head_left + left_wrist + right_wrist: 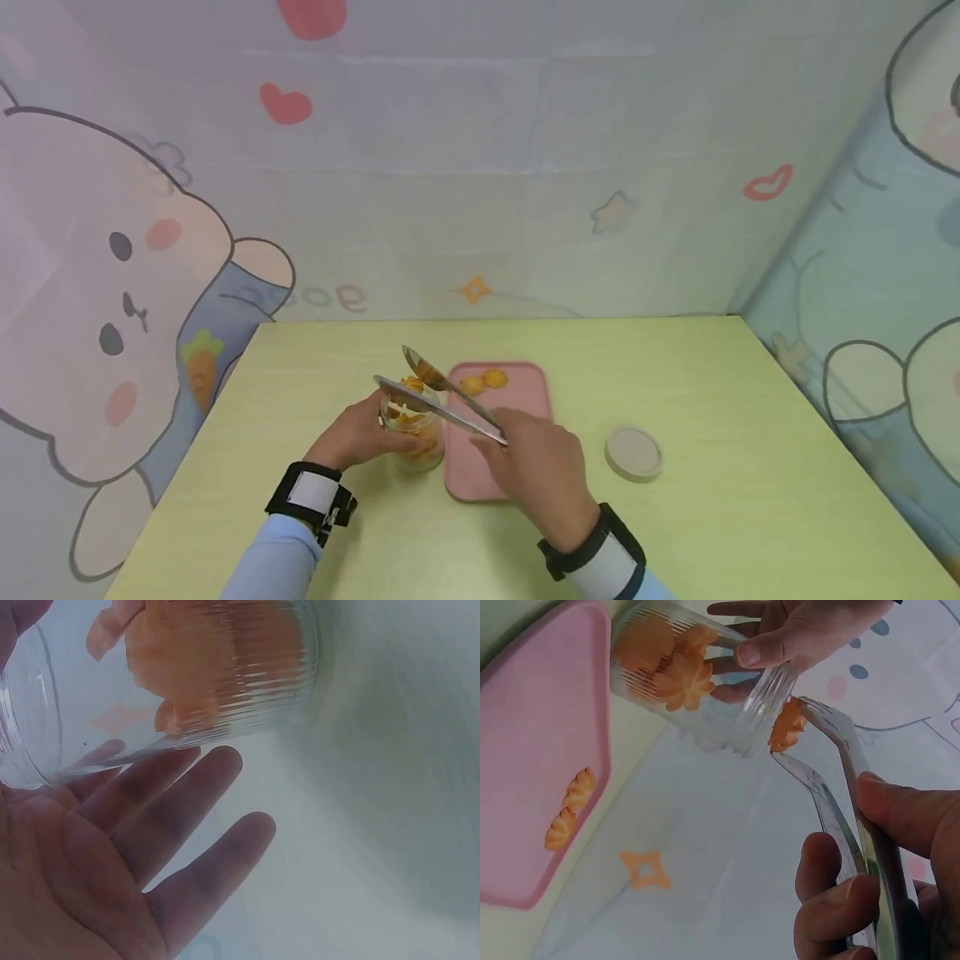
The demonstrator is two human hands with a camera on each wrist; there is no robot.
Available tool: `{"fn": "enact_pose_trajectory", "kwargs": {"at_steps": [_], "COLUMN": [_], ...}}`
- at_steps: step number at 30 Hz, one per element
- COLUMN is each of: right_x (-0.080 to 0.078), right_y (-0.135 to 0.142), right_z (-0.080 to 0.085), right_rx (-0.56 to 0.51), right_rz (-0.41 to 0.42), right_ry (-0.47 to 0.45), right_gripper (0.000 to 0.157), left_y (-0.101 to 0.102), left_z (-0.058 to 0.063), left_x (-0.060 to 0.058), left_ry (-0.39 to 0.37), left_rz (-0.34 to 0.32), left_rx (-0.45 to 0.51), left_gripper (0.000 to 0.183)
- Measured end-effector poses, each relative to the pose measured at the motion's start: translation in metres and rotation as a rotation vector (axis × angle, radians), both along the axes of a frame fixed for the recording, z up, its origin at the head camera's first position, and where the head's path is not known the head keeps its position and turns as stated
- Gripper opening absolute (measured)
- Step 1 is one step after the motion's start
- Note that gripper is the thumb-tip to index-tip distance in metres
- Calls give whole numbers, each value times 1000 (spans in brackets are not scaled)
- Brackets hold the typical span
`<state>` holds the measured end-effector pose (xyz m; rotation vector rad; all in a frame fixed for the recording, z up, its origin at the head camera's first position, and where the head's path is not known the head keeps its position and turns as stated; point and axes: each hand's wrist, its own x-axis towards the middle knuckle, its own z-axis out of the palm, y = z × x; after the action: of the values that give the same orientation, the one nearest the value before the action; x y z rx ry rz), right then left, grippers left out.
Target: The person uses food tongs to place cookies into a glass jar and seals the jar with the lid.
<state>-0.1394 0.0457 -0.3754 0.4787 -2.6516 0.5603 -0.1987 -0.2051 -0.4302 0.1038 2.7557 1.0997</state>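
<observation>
My left hand holds a clear glass jar near its rim, thumb on the near side and fingers spread behind. Ribbed glass shows several orange, flower-shaped cookies inside. In my right hand is a pair of metal tongs, gripped between thumb and curled fingers. Between the tongs' tips, just outside the jar's mouth, sits one cookie. The right wrist view has the jar lying across the picture, its mouth towards the tongs.
A pink tray lies right of the jar, partly behind the right hand. Two cookies rest near its far edge. Further right a round pale lid lies on the yellow table. A printed cloth hangs behind.
</observation>
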Motion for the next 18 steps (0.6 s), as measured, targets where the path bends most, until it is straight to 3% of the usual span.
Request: {"fn": "enact_pose_trajectory", "kwargs": {"at_steps": [18], "right_x": [-3], "right_y": [19], "right_z": [-2], "right_rx": [-58], "right_rz": [-77], "right_ry": [-21], "right_gripper": [23], "left_y": [-1], "left_z": [-3], "left_x": [-2], "left_ry": [46], "left_rz": [7], "left_rx": [-11], "left_gripper": [85]}}
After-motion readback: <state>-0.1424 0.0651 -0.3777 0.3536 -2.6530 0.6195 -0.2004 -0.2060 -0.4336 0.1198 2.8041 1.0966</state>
